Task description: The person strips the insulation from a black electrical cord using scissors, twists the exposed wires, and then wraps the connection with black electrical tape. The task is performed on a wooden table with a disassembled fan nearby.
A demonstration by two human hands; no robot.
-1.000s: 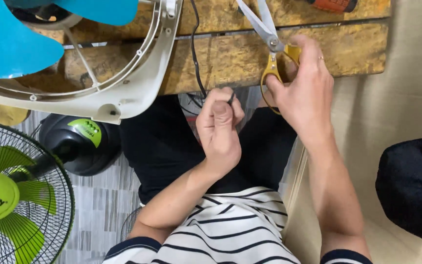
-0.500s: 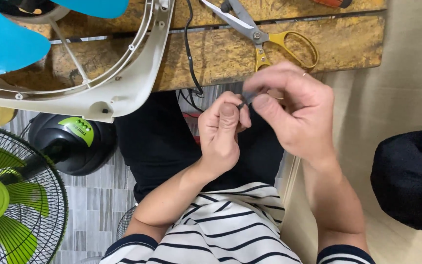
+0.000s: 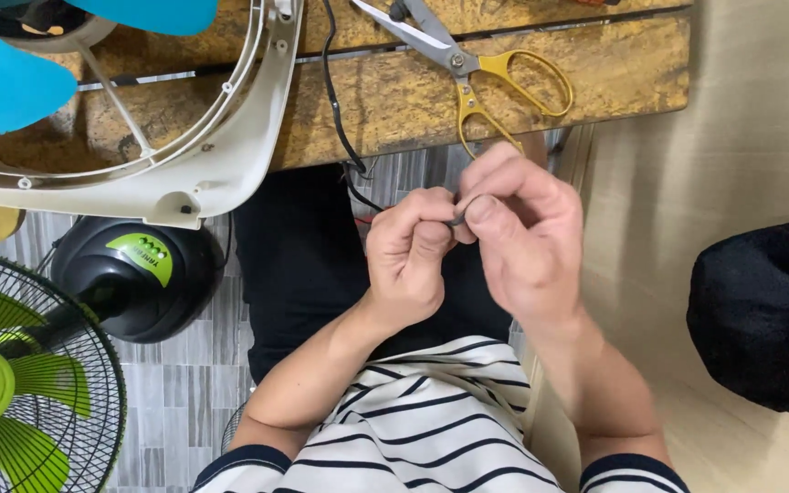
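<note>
**Pinching a black wire with both hands, scissors now set down**

Looking down, we see the worn wooden bench (image 3: pixel 595 73) across the far side, with the white fan housing (image 3: pixel 230 155) and its blue blades (image 3: pixel 11 82) at far left. Nearer on the left stands a green-bladed fan (image 3: pixel 11 383) behind its wire grille, on a black base (image 3: pixel 139 278). A black bag (image 3: pixel 760 310) sits at the right.

Our right hand (image 3: pixel 527 242) has come off the yellow-handled scissors (image 3: pixel 486 73) it gripped a second ago; they now lie open on the bench, just beyond our knuckles. That hand has moved in to meet the left hand (image 3: pixel 408 256) in front of the lap.

Both hands are curled nearly closed, thumb and forefinger of each pinching the end of the black wire (image 3: pixel 335 119), which runs down from the bench edge into our fingers. A red strand shows just below the bench. We judge the cutting finished for now and fine fingertip work on the wire end under way.
</note>
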